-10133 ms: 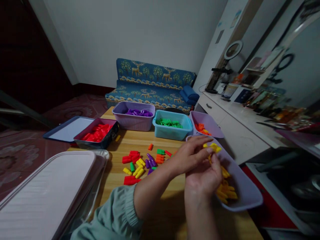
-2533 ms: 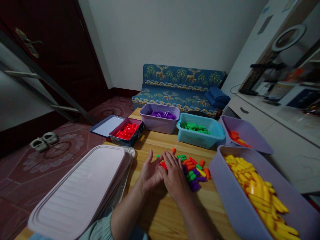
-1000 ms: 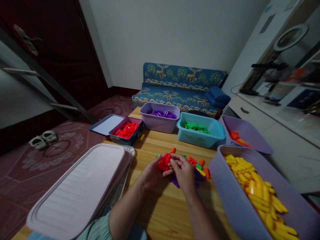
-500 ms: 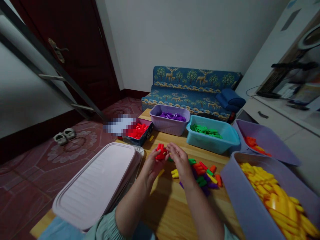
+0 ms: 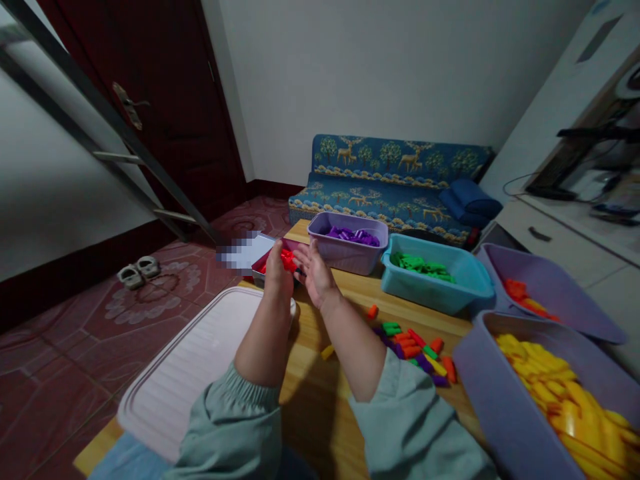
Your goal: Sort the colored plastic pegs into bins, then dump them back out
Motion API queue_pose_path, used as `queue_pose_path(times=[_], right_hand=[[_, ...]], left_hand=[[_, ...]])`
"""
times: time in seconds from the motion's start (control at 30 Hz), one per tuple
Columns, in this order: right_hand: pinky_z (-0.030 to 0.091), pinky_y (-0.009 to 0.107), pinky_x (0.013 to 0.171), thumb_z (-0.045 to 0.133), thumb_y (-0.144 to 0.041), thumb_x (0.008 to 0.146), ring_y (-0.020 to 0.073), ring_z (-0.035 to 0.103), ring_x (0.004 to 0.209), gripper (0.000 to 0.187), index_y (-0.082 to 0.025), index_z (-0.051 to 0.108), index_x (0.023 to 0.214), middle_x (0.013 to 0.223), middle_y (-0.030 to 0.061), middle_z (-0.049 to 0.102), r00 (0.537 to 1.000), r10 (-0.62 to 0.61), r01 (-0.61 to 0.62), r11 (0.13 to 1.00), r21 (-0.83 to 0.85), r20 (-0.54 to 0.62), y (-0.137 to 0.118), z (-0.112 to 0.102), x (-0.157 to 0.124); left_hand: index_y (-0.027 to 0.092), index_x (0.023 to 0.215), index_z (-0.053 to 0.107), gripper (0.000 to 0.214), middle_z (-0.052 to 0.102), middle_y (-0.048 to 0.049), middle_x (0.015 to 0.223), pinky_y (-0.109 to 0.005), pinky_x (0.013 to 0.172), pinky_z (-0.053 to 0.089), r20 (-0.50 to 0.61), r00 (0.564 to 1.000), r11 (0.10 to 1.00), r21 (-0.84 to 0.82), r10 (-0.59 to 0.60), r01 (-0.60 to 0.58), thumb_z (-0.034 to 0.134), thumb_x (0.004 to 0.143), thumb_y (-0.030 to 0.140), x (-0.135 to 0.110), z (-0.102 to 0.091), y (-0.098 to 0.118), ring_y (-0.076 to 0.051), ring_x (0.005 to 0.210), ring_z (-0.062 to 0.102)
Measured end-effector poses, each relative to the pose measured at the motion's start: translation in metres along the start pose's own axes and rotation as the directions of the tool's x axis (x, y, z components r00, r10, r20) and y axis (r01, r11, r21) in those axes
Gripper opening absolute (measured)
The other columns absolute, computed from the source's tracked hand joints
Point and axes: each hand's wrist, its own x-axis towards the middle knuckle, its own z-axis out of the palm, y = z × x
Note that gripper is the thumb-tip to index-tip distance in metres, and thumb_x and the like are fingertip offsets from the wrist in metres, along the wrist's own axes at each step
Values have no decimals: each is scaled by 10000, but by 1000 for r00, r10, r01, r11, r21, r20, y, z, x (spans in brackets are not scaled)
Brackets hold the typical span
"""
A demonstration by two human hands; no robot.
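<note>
My left hand (image 5: 279,272) is over the near side of a dark box (image 5: 296,244) holding red plastic pieces (image 5: 289,259). Its thumb points up and the fingers, partly hidden, look stretched out. Facing it, my right hand (image 5: 315,273) has its fingers spread at the box's right side, with nothing seen in them. On the wooden table (image 5: 313,407), to the right of my forearms, lies a mixed pile of small orange, green, red, purple and yellow pieces (image 5: 410,348). A lone orange piece (image 5: 373,311) and a yellow piece (image 5: 327,352) lie apart from it.
Behind stand a purple bin (image 5: 350,257) of purple pieces and a turquoise bin (image 5: 430,291) of green ones. At right are a lilac bin (image 5: 500,393) of yellow pieces and another (image 5: 565,280) with orange ones. A pale lid (image 5: 195,367) lies at left.
Both hands have moved forward and left from above the table to the box. The red pieces held in my left hand no longer show there. My right hand's fingers have spread.
</note>
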Motion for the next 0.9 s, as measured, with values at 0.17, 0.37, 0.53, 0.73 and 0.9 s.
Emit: queue_pose_path(times=[0.17,0.37,0.53,0.73,0.9], right_hand=[[428,346,940,369,-710,830,230,524,1215,693,-201,555,1262,1328,104,571,986,-120,103,985,-138,-116,21,-34,-34],[377,419,1012,599,-420,786,241,577,1090,349,-187,667,1037,1116,102,674,803,-533,193,655,-730,-265,23,-129,-95],[312,491,1044,542,-332,808,294,484,1190,346,-163,675,1079,1214,150,611,697,-683,-140,170,-976,-219,29,-200,-143],[316,500,1024,514,-395,858,340,440,1229,429,-140,649,1175,1252,168,596,780,-568,-334,-24,-942,-262,47,-205,-160],[347,434,1015,485,-326,879,275,504,1187,349,-173,662,1138,1224,111,632,827,-521,-241,14,-970,-212,53,-191,-154]], left_hand=[[181,832,653,127,681,-37,933,-224,833,444,-23,994,994,39,106,-105,607,770,282,-13,6,-9,-140,942,626],[172,976,706,291,702,-94,1021,-299,932,416,253,966,973,230,-58,-1,693,721,311,-60,2,-41,-202,1039,612],[197,954,745,355,674,-114,983,-403,929,409,511,786,783,620,-348,-56,784,602,210,-112,-8,-62,-288,959,594],[271,1048,716,675,592,-116,1146,-514,1131,122,736,570,801,560,-364,-212,833,413,72,-154,-20,-82,-370,1229,390],[257,981,737,484,603,-127,1144,-463,1126,184,692,641,828,540,-333,-153,841,514,176,-153,-20,-84,-349,1216,425]])
